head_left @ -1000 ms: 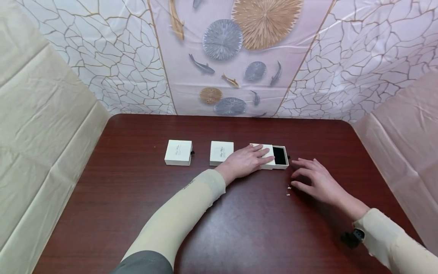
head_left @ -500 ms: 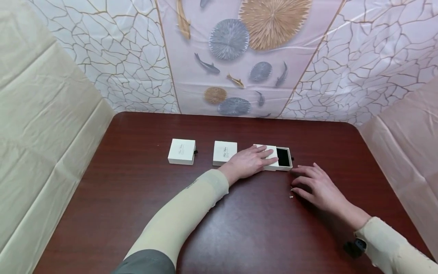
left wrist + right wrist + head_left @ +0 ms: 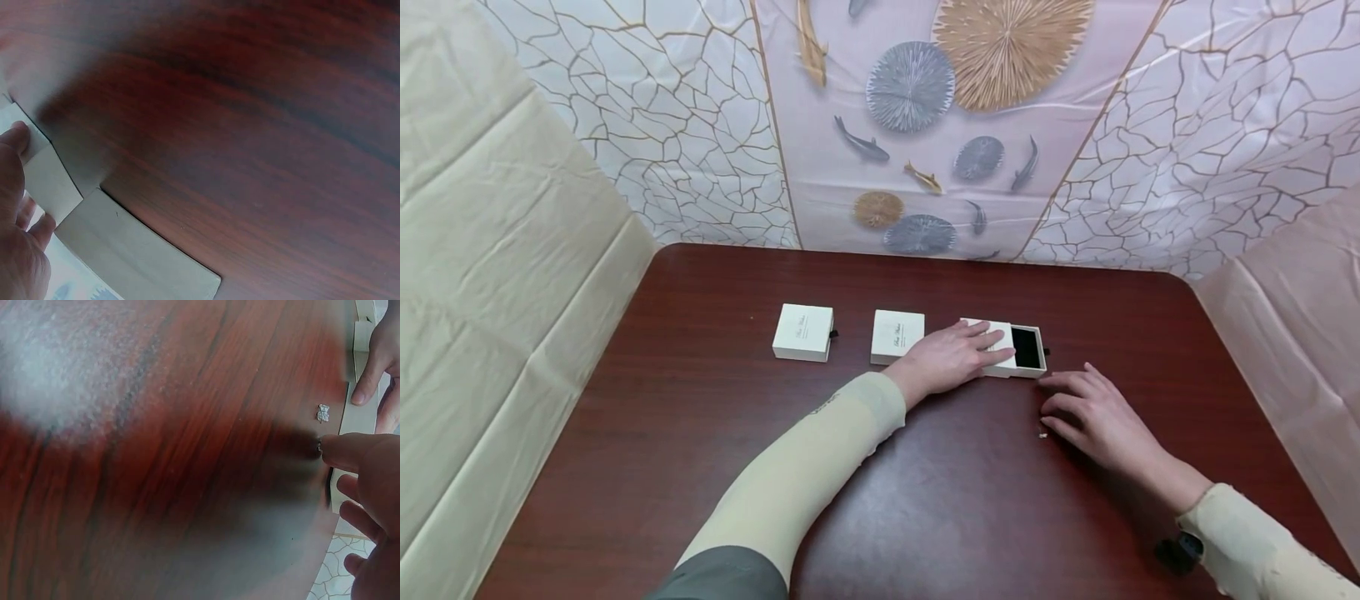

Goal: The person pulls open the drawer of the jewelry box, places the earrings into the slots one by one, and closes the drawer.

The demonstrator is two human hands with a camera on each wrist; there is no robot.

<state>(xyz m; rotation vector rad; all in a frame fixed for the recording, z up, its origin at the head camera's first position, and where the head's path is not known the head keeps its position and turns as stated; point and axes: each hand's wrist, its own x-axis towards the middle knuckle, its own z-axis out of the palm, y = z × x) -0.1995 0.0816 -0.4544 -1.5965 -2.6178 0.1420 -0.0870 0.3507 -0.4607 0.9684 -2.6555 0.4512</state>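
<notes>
My left hand [image 3: 955, 354] lies across the rightmost white drawer box [image 3: 1004, 363], fingers spread over its lid and thumb at its near side, holding it. Its tray [image 3: 1028, 372] is pulled out to the right and shows a black lining. My right hand [image 3: 1101, 421] is low over the table just right of that box, fingers relaxed and slightly bent. In the right wrist view, a small sparkling silver earring [image 3: 322, 413] lies on the table. The right thumb [image 3: 344, 452] touches a second shiny piece, mostly hidden beneath its tip.
Two more white boxes stand in a row to the left, a middle box [image 3: 897, 335] and a left box [image 3: 803, 332], both with printed lids. They rest on a dark red wooden table [image 3: 925, 500]. A patterned cloth [image 3: 970, 200] hangs behind the far edge.
My right hand has come closer to the small earrings, its thumb now covering the upper one. The left hand stays on the box. The whole view has shifted slightly.
</notes>
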